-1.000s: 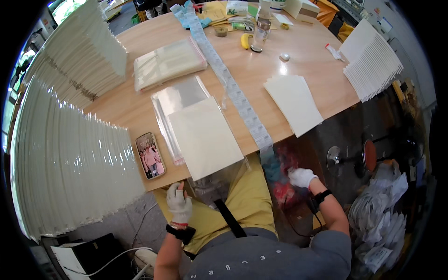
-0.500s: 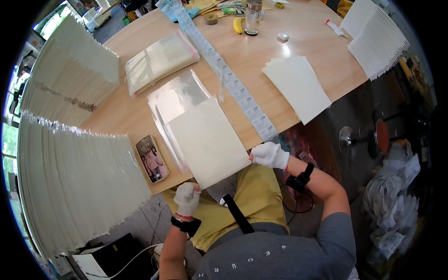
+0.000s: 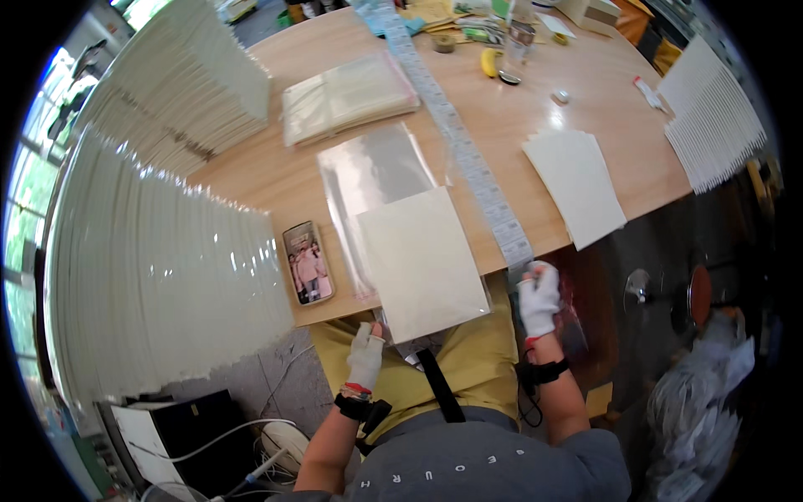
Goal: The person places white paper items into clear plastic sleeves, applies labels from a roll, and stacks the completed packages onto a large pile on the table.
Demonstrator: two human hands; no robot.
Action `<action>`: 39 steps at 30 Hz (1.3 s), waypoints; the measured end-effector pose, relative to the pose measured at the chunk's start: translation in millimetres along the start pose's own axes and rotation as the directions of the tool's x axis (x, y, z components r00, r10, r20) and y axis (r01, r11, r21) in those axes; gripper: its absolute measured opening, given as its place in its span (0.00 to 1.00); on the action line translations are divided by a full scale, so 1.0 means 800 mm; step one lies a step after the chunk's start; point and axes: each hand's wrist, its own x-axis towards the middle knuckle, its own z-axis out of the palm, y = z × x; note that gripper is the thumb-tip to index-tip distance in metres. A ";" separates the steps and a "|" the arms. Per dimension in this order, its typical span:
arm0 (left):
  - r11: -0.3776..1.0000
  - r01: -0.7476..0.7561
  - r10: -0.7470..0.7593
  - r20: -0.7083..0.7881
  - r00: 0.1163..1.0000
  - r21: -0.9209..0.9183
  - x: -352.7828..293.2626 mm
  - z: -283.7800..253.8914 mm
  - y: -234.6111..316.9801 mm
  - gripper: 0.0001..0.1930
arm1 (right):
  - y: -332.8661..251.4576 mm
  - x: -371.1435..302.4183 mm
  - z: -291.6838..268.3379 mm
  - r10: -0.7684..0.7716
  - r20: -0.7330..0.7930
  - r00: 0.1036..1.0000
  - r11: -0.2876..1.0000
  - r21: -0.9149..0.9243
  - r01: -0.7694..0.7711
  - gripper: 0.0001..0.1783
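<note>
Ahead, between left hand (image 3: 365,356) and right hand (image 3: 539,303), the pale sheet (image 3: 422,263) lies lengthwise away, nearer the left; fingers bend, their hold I cannot tell.

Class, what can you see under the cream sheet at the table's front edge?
Clear plastic shows past the far and left edges of the cream sheet, over the table. Whatever lies beneath the sheet's middle is covered and cannot be seen.

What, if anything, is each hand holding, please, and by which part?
I cannot tell: the right hand is by the label strip's end, the left hand by the cream sheet.
</note>
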 end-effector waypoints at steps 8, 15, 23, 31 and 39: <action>0.908 -0.401 0.413 0.398 0.819 -0.118 0.009 0.046 0.122 0.10 | 0.037 0.051 -0.032 0.104 0.466 0.879 0.956 0.197 -0.217 0.07; 0.544 0.803 -0.170 0.906 0.388 -0.241 0.052 0.197 0.175 0.14 | -0.039 0.056 -0.091 -0.193 0.565 0.802 0.963 0.265 0.046 0.11; 0.743 0.618 -0.104 0.869 0.483 -0.255 0.040 0.207 0.198 0.15 | -0.022 0.067 -0.089 -0.460 0.392 0.797 0.886 0.146 0.439 0.12; 0.890 0.292 0.083 0.755 0.651 -0.350 0.035 0.211 0.167 0.14 | -0.130 0.084 -0.089 -0.404 0.169 0.899 0.889 0.302 0.343 0.07; 0.841 -0.522 0.521 0.048 0.852 0.140 0.013 0.024 0.067 0.21 | -0.133 0.167 0.125 -0.092 0.625 0.776 0.955 0.275 -0.108 0.11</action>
